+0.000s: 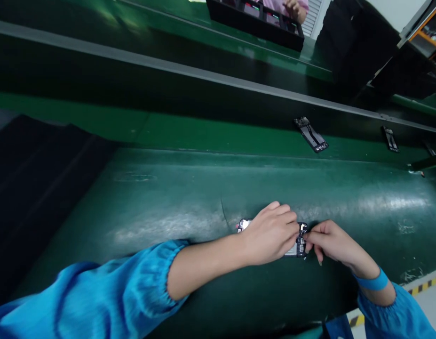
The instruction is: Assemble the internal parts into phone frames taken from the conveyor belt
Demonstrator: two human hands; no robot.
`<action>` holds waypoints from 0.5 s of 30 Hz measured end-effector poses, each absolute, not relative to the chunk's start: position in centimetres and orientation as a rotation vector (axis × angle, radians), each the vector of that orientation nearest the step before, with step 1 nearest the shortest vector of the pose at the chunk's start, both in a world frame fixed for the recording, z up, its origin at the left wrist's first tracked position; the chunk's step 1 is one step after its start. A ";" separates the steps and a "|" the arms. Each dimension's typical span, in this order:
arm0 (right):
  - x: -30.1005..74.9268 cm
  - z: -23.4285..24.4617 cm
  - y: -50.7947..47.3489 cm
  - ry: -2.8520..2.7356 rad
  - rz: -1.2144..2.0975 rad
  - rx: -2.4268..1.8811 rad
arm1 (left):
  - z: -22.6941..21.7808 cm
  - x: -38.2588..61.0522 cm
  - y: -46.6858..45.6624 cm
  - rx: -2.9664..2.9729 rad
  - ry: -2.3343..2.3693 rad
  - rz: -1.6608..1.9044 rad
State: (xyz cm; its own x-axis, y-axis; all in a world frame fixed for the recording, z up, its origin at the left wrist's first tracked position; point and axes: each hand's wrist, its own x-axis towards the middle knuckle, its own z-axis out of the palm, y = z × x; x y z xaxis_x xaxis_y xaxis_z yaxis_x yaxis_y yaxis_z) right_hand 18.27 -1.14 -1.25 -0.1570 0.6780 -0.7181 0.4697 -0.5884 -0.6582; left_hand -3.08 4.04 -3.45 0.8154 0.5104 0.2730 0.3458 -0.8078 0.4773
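An opened smartphone (291, 250) lies on the green work surface, its inner parts facing up. Across its middle rests my left hand (270, 233), with curled fingers holding it and covering most of it. Only the two ends show, the right one with small dark and metallic components. At that right end is my right hand (330, 241), thumb and forefinger pinched together against the components. Whatever may be between those fingertips is too small to make out.
Two more opened phones, one nearer (311, 134) and one farther right (390, 139), lie on the green strip beyond. A grey-edged ledge (189, 70) runs across behind them. Black trays (44, 188) sit at left. Another person's hand (293, 8) is above a black slotted box (253, 23).
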 end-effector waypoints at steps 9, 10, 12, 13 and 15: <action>18.5 -1.0 -0.6 -1.249 1.957 -1.954 | -3.7 -3.0 4.1 2.544 0.626 0.590; 18.5 -1.0 -0.6 -1.244 1.972 -1.957 | -3.8 -3.0 4.1 2.544 0.624 0.601; 18.7 -1.0 -0.4 -1.237 1.996 -1.966 | -3.9 -3.0 4.1 2.550 0.617 0.621; 18.7 -1.0 -0.4 -1.238 2.004 -1.968 | -3.9 -3.0 4.1 2.554 0.612 0.631; 18.8 -0.9 -0.3 -1.241 2.016 -1.967 | -3.9 -3.0 4.1 2.557 0.600 0.650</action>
State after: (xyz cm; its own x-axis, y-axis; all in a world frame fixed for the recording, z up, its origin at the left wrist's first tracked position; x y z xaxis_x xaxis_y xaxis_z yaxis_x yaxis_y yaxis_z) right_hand 18.77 -0.27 -0.95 -0.1818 0.5566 -0.8106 0.4734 -0.6731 -0.5683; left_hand -3.01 4.13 -3.88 0.7963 0.5008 0.3393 0.2977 -0.8127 0.5009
